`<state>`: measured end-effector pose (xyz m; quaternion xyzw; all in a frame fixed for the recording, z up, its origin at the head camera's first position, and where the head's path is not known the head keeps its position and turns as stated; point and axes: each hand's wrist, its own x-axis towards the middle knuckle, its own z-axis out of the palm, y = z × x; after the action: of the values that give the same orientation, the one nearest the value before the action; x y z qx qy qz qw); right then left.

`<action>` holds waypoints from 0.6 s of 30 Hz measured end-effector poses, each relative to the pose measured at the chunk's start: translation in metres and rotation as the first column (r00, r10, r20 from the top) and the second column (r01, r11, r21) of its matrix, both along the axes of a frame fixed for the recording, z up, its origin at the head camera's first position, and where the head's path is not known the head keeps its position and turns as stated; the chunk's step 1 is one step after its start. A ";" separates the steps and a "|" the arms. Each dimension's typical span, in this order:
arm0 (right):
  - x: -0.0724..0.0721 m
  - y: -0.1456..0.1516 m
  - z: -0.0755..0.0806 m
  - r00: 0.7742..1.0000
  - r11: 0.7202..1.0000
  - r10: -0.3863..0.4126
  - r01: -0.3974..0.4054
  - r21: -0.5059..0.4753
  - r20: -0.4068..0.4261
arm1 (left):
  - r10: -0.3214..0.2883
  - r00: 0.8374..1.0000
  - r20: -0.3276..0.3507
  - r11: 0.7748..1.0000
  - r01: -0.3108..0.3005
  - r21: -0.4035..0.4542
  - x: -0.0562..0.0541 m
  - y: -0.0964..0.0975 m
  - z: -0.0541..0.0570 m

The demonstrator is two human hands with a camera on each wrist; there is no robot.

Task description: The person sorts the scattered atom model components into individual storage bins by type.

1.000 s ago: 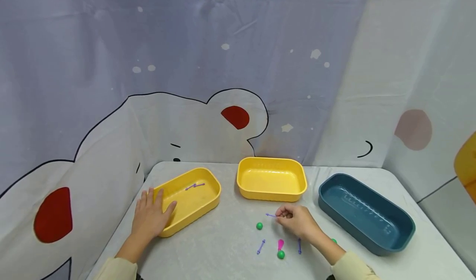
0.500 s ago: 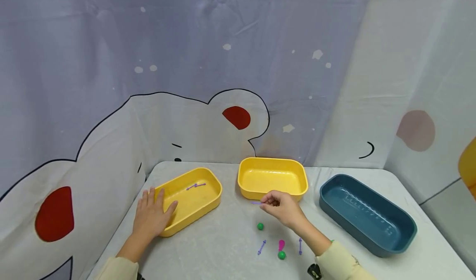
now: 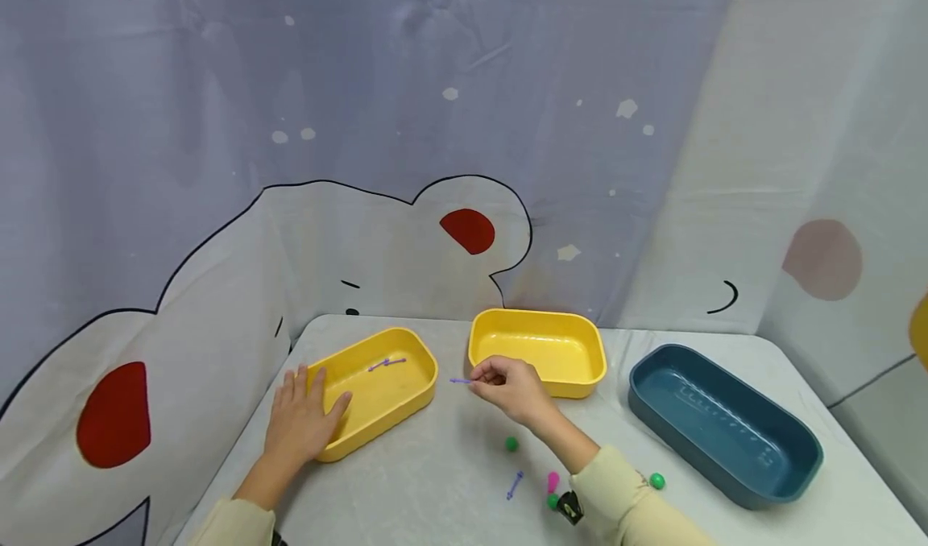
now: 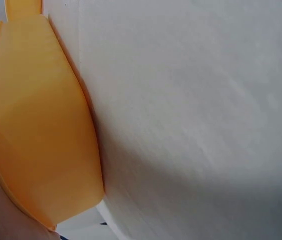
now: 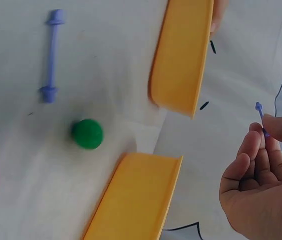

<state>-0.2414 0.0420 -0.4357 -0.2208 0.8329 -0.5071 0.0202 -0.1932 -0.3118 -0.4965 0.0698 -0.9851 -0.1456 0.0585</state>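
My left hand (image 3: 299, 419) rests on the near-left rim of the left yellow tray (image 3: 366, 405), its fingers lying straight. Inside that tray lie small purple sticks with knobbed ends (image 3: 387, 363). Thumb and fingertips of my right hand (image 3: 516, 389) pinch one end of another purple knobbed stick (image 3: 460, 381), its free end pointing left. That hand is raised in front of the middle yellow tray (image 3: 538, 354), hiding part of its front left. The right wrist view shows the pinched stick (image 5: 259, 109) clearly.
On the table are a loose purple stick (image 3: 515, 486), a pink piece (image 3: 553, 481), and green balls: one (image 3: 511, 444) in the middle, one (image 3: 656, 481) by the right sleeve, one partly behind the wrist strap. A dark blue tray (image 3: 725, 429) stands at the right.
My right hand has lifted the purple stick and carried it left and away from me, toward the left tray. Its sleeve now covers another stick. The left hand stays put.
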 end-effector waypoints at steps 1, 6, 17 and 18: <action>-0.001 -0.003 0.001 1.000 1.000 0.001 -0.001 0.000 0.001 | 0.000 1.000 -0.001 1.000 0.000 -0.001 0.000 0.000 0.000; -0.008 -0.020 0.005 1.000 1.000 0.009 -0.009 -0.004 0.011 | 0.002 1.000 -0.010 1.000 -0.002 -0.002 0.000 0.001 0.000; -0.023 -0.061 0.005 0.999 1.000 -0.002 0.002 -0.001 0.052 | 0.006 1.000 -0.009 1.000 -0.006 -0.003 0.000 -0.001 -0.003; -0.025 -0.064 0.005 0.998 1.000 -0.006 0.006 0.001 0.056 | 0.007 1.000 -0.010 1.000 -0.007 -0.002 0.000 -0.001 -0.003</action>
<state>-0.2666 -0.0221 -0.4304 -0.2040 0.8330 -0.5127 0.0419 -0.1930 -0.3125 -0.4992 0.0723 -0.9848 -0.1446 0.0640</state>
